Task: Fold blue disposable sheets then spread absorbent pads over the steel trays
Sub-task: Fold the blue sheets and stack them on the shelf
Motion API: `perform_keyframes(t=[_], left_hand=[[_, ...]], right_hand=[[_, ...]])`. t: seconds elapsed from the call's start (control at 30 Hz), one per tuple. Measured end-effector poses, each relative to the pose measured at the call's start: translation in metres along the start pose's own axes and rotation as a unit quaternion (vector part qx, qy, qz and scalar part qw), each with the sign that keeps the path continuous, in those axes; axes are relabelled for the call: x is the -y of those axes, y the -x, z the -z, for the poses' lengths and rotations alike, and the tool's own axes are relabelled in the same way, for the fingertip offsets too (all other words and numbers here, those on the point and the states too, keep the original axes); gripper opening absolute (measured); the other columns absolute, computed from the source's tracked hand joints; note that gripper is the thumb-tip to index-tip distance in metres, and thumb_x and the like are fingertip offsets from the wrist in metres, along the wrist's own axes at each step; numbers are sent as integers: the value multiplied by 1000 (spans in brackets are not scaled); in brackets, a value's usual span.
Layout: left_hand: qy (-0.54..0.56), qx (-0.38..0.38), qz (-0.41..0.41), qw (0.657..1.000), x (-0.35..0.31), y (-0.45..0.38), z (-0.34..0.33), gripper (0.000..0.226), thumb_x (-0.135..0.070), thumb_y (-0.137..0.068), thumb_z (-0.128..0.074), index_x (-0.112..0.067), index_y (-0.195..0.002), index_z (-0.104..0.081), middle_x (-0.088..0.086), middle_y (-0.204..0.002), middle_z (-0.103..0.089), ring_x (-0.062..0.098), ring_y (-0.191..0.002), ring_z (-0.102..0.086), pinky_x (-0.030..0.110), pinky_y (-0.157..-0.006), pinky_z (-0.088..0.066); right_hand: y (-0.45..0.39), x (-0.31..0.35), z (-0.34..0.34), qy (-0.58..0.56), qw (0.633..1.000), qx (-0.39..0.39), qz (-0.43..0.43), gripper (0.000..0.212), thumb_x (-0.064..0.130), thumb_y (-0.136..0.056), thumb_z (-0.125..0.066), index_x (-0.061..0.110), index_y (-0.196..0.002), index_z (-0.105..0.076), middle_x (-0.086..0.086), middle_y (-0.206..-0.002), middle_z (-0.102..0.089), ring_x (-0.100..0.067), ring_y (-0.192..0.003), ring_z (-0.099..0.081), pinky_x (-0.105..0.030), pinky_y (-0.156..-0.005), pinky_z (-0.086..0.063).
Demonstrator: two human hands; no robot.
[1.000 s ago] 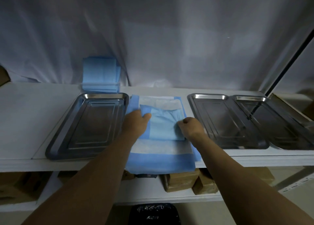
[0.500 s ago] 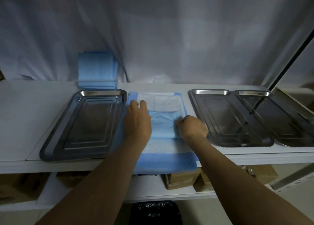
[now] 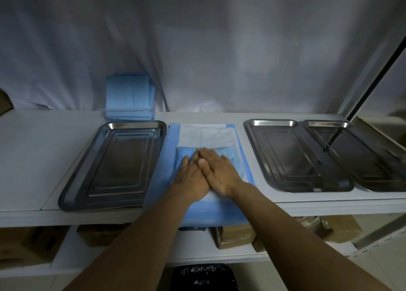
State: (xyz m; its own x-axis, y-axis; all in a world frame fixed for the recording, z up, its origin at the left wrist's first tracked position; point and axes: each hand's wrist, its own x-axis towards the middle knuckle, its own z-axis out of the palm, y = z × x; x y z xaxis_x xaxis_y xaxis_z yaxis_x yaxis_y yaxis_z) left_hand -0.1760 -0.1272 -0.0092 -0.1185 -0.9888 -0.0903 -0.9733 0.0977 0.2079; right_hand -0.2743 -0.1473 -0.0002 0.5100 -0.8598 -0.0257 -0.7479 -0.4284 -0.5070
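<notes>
White shelf [image 3: 33, 150]: three steel trays [image 3: 114, 165], two flat hands [image 3: 204, 174], one folded sheet [image 3: 230, 159]

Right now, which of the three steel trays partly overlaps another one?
The middle tray: its right edge meets and overlaps the rightmost tray. The left tray sits alone, beyond the blue sheet.

The third tray [image 3: 360, 159] runs off the right edge, so its far end cannot be seen, and its left rim is overlapped by the middle tray [image 3: 292, 156]. The left hand [image 3: 193, 176] and right hand [image 3: 219, 172] cover the middle of the folded sheet [image 3: 232, 159]. The sheet's front hem hangs past the bench [image 3: 44, 150] edge. The cardboard boxes [image 3: 235, 233] on the lower shelf are half hidden. A black bag [image 3: 204, 277] is cut off below.
</notes>
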Motion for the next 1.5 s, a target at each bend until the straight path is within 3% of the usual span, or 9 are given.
perform_keyframes(t=[0.23,0.63,0.77,0.87,0.93,1.03,1.2,1.33,1.5], left_hand=[[9,19,64,998,6,-7,-4,62,-37,-101,-17,-10,-150,9,7,-158,17,21,-146,17,40,-121,7],[41,49,49,997,22,-6,-2,76,-55,-97,-21,-11,-150,9,10,-157,19,23,-146,19,39,-120,7],[34,79,39,996,30,1,2,71,-57,-97,-17,-20,-150,11,8,-157,22,24,-145,21,41,-118,7],[48,76,40,995,29,3,1,63,-49,-100,-15,-21,-151,11,7,-157,23,23,-145,21,40,-119,7],[49,73,43,995,29,3,0,63,-47,-100,-15,-20,-151,11,8,-157,23,24,-145,21,40,-120,8],[41,62,49,996,27,3,-2,64,-47,-100,-16,-17,-151,11,9,-157,22,25,-145,20,40,-120,7],[58,37,74,995,23,5,-6,68,-48,-100,-19,-12,-151,9,11,-157,19,27,-146,18,41,-119,5],[75,44,97,991,22,1,-7,67,-46,-100,-18,-12,-151,8,11,-157,19,28,-146,18,42,-120,4],[174,-99,160,967,16,-6,-2,52,-37,-96,-34,-5,-137,-38,19,-147,-31,34,-136,-29,43,-112,-29]], right_hand=[[-4,-20,-2,99,992,29,-76,57,42,-102,-10,16,-152,-3,1,-160,5,-15,-147,10,-35,-119,7],[-7,-31,0,47,991,15,-123,60,42,-102,-13,11,-152,-2,-3,-160,7,-17,-147,11,-33,-121,2],[-9,-38,7,92,989,11,-116,53,36,-103,-23,11,-149,-21,-6,-160,-9,-25,-147,-9,-38,-118,-17],[0,-39,17,110,973,-127,-159,37,27,-97,-40,13,-128,-53,-11,-141,-40,-30,-128,-41,-36,-102,-39],[7,-36,26,57,953,-181,-238,34,28,-95,-47,9,-122,-55,-13,-128,-50,-32,-115,-52,-36,-91,-45],[7,-35,34,-60,934,-93,-338,48,44,-92,-51,3,-116,-55,-17,-114,-62,-34,-104,-62,-36,-84,-50],[5,-36,36,-167,916,-75,-357,39,42,-84,-63,5,-88,-50,-12,-81,-59,-30,-83,-65,-41,-81,-57],[7,-31,41,-295,883,-76,-357,40,36,-78,-75,5,-90,-53,-8,-79,-53,-17,-60,-48,-28,-55,-43],[-2,-15,43,-500,819,-89,-267,16,15,-86,-64,12,-84,-48,-13,-91,-58,-23,-76,-59,-31,-58,-56]])
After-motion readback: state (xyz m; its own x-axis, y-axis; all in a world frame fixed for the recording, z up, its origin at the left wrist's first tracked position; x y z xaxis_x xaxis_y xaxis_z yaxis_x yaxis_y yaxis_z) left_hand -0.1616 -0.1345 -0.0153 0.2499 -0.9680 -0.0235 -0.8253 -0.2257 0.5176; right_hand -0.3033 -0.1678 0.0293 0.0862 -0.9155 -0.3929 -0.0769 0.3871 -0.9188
